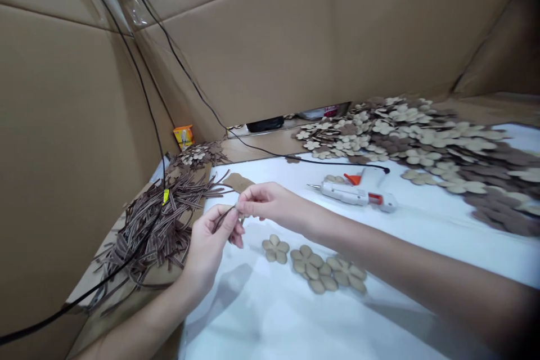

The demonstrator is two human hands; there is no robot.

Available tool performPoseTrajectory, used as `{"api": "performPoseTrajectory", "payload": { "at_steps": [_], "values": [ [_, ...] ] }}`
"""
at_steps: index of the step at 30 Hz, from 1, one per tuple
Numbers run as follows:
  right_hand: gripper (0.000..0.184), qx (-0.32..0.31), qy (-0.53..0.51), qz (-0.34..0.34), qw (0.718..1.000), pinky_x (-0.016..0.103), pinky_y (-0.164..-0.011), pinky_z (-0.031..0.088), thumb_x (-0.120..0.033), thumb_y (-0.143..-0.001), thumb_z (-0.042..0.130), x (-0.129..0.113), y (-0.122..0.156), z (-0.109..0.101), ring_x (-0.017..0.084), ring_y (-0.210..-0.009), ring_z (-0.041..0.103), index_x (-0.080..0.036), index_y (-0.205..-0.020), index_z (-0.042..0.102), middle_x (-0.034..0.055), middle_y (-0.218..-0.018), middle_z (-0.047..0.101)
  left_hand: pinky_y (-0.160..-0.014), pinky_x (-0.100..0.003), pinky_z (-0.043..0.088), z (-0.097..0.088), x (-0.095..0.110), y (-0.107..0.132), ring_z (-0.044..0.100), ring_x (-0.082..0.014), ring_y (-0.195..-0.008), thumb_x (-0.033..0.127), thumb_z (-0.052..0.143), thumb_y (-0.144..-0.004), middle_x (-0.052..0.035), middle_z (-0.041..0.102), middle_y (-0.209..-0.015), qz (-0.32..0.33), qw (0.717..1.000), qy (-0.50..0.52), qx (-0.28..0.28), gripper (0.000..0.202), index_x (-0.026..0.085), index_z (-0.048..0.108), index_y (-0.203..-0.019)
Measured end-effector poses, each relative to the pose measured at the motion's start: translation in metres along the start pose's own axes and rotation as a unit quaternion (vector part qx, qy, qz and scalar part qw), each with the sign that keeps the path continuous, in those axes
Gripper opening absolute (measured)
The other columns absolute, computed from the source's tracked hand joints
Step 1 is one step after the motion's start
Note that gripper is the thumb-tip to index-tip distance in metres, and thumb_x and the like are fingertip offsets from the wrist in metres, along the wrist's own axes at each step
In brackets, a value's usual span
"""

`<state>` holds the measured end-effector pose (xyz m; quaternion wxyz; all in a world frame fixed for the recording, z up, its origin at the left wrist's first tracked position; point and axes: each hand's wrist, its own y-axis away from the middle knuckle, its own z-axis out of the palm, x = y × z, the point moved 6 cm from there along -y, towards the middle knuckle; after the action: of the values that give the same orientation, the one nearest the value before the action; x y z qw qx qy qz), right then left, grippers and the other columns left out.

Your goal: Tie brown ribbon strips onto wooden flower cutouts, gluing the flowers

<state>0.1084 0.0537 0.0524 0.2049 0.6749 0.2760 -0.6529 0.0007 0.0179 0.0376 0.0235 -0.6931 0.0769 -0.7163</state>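
Note:
My left hand (211,242) and my right hand (268,205) meet above the white table surface (295,315). Both pinch one thin brown strip (225,215) between thumb and fingers. The strip's loop runs from the left fingers up to the right fingertips. Just below my hands lie three beige flower-shaped cutouts (314,267) in a row. A white hot glue gun (356,193) with an orange trigger lies beyond my right hand, its nozzle pointing left.
A pile of brown strips (156,225) lies at the left. A big heap of beige and brown flower cutouts (422,146) fills the back right. Black cables (139,84) hang down the cardboard walls (50,140). A small orange box (184,136) stands in the corner.

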Motion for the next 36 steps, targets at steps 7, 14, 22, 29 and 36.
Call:
{"api": "performPoseTrajectory", "payload": {
  "at_steps": [7,14,22,29,36],
  "values": [
    [0.025,0.074,0.023,0.027,0.997,0.02,-0.048,0.03,-0.041,-0.076,0.057,0.022,0.022,-0.007,0.008,-0.056,0.043,-0.017,-0.077,0.061,-0.0027,-0.07,0.058,-0.04,-0.017,0.021,0.004,-0.008,0.004,0.028,-0.0019,-0.041,0.033,0.058,-0.08,0.0064,0.044,-0.053,-0.019,0.999,-0.047,-0.019,0.026,0.013,0.052,-0.063],
    [0.027,0.113,0.122,0.015,0.986,0.024,-0.055,0.037,-0.039,-0.084,0.043,0.007,0.044,-0.002,0.012,-0.061,0.05,-0.017,-0.079,0.058,0.0001,-0.071,0.058,-0.04,-0.018,0.019,0.006,-0.009,0.004,0.028,-0.0034,-0.042,0.038,0.059,-0.077,0.0051,0.048,-0.054,-0.02,0.996,-0.079,-0.037,0.027,0.014,0.053,-0.065],
    [0.042,0.176,0.632,0.023,0.755,0.047,-0.083,0.036,-0.05,-0.068,0.061,0.011,0.08,-0.006,0.029,-0.09,0.053,-0.013,-0.089,0.061,0.0114,-0.092,0.06,-0.049,-0.021,0.031,0.008,-0.017,-0.016,0.043,-0.0089,-0.049,0.034,0.063,-0.069,0.001,0.055,-0.05,-0.065,0.961,-0.203,-0.175,0.023,0.013,0.06,-0.062],
    [0.022,0.088,0.625,0.05,0.774,0.045,-0.08,0.039,-0.033,-0.073,0.061,0.025,0.066,-0.001,0.028,-0.091,0.053,-0.018,-0.089,0.062,0.0097,-0.094,0.06,-0.053,-0.023,0.039,0.015,-0.038,-0.026,0.049,-0.0107,-0.047,0.031,0.066,-0.064,0.0011,0.055,-0.046,-0.115,0.949,-0.199,-0.215,0.02,0.014,0.061,-0.058],
    [0.032,0.02,0.561,0.037,0.827,0.035,-0.082,0.04,-0.013,-0.077,0.052,0.031,0.059,-0.015,0.022,-0.098,0.052,-0.034,-0.098,0.063,0.0018,-0.106,0.058,-0.052,-0.022,0.039,0.017,-0.047,-0.018,0.05,-0.0113,-0.046,0.031,0.067,-0.065,0.0012,0.055,-0.044,-0.142,0.945,-0.195,-0.22,0.019,0.013,0.064,-0.059]
  ]
}}
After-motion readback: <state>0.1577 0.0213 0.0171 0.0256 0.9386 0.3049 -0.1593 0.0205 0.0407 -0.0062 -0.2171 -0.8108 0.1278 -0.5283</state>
